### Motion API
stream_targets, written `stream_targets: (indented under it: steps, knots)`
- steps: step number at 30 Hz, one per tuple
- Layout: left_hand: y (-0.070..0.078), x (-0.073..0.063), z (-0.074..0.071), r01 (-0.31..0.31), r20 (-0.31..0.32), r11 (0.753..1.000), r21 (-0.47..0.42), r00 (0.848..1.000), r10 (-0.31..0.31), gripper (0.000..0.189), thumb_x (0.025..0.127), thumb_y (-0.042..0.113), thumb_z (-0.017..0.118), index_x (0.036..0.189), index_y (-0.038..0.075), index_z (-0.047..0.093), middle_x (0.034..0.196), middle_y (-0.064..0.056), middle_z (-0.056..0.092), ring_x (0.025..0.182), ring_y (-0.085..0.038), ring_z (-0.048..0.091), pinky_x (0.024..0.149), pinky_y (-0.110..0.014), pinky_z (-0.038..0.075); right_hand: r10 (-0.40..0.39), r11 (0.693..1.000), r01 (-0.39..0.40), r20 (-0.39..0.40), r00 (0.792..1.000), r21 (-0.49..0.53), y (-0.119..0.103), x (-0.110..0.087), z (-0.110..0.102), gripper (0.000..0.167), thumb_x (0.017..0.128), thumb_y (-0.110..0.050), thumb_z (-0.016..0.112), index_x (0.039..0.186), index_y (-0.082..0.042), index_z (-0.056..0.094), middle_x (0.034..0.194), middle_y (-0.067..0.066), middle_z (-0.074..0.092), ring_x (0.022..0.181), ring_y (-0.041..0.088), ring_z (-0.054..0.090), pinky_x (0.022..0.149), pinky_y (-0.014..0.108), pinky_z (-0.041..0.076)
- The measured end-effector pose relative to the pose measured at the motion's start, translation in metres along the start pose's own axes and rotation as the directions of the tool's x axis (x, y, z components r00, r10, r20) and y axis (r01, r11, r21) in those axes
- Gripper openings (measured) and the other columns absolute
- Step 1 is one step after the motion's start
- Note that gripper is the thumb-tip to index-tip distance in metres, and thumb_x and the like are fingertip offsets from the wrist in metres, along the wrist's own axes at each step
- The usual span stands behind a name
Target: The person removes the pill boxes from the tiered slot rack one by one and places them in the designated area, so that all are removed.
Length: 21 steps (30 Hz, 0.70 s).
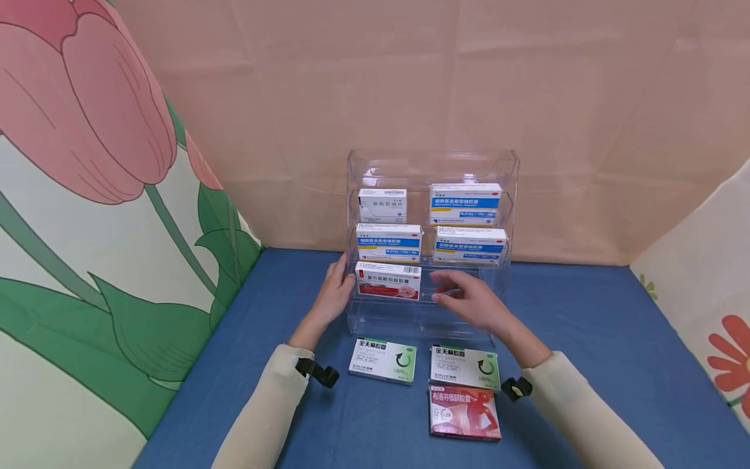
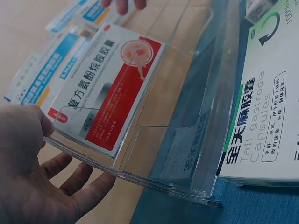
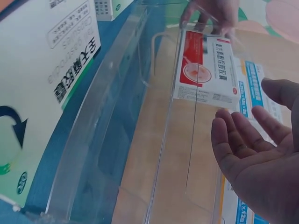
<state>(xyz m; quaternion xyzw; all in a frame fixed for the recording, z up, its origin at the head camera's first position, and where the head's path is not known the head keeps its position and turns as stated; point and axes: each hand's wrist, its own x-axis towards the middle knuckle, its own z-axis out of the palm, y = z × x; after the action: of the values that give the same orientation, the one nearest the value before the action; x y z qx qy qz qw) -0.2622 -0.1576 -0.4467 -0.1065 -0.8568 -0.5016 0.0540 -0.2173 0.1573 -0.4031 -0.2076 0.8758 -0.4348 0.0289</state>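
A clear plastic tiered display rack [image 1: 433, 319] stands on the blue cloth. My left hand [image 1: 335, 291] holds the rack's left side, thumb at the front and fingers around the outer side in the left wrist view. Close to that thumb, a red-and-white medicine box [image 1: 388, 281] sits in a lower tier. My right hand [image 1: 471, 301] hovers before the same tier, right of this box, its fingers loosely bent with nothing between them. Higher up stand a small white box [image 1: 383, 206] and several blue-and-white boxes [image 1: 465, 204], [image 1: 389, 243], [image 1: 471, 245].
Before the rack lie two green-and-white capsule boxes [image 1: 383, 360], [image 1: 464, 368]. A pink-red box [image 1: 465, 413] lies nearer, against the right one. Behind the rack hangs a plain tan backdrop [image 1: 433, 78]; a flower-printed cloth [image 1: 105, 195] rises at left.
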Motion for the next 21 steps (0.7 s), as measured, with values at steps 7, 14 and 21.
stream_targets:
  steps: [7,14,21]
  knots:
    - [0.0,0.0,0.001,0.003,-0.008,1.0,0.001,1.0,-0.003,0.067,0.101,0.015,0.044,0.162,0.006,0.019,0.149,-0.026,0.034,0.123,-0.039,0.045,0.104,-0.056,0.037,0.043,0.999,-0.042,-0.035,0.998,0.016,-0.004,0.01,0.004,0.052,0.097,-0.029,0.069,0.144,-0.014,0.054,0.141,0.01,0.059,0.121,0.03,0.061,0.099,0.048,0.051]
    - [-0.002,0.0,0.002,0.0,-0.012,1.0,0.009,1.0,0.0,0.067,0.1,0.015,0.044,0.162,0.007,0.02,0.148,-0.026,0.035,0.127,-0.04,0.043,0.107,-0.058,0.035,0.067,0.997,-0.065,-0.055,0.996,0.039,-0.005,0.018,0.009,0.05,0.096,-0.028,0.07,0.143,-0.017,0.055,0.138,0.009,0.06,0.12,0.029,0.061,0.097,0.047,0.052]
    - [-0.003,0.001,0.001,-0.008,-0.015,1.0,0.013,1.0,0.008,0.066,0.1,0.014,0.044,0.162,0.007,0.021,0.147,-0.026,0.036,0.126,-0.04,0.043,0.107,-0.059,0.035,0.06,0.998,-0.057,-0.075,0.995,0.032,-0.005,0.024,0.014,0.049,0.097,-0.024,0.069,0.143,-0.014,0.055,0.138,0.011,0.06,0.119,0.029,0.061,0.1,0.047,0.05]
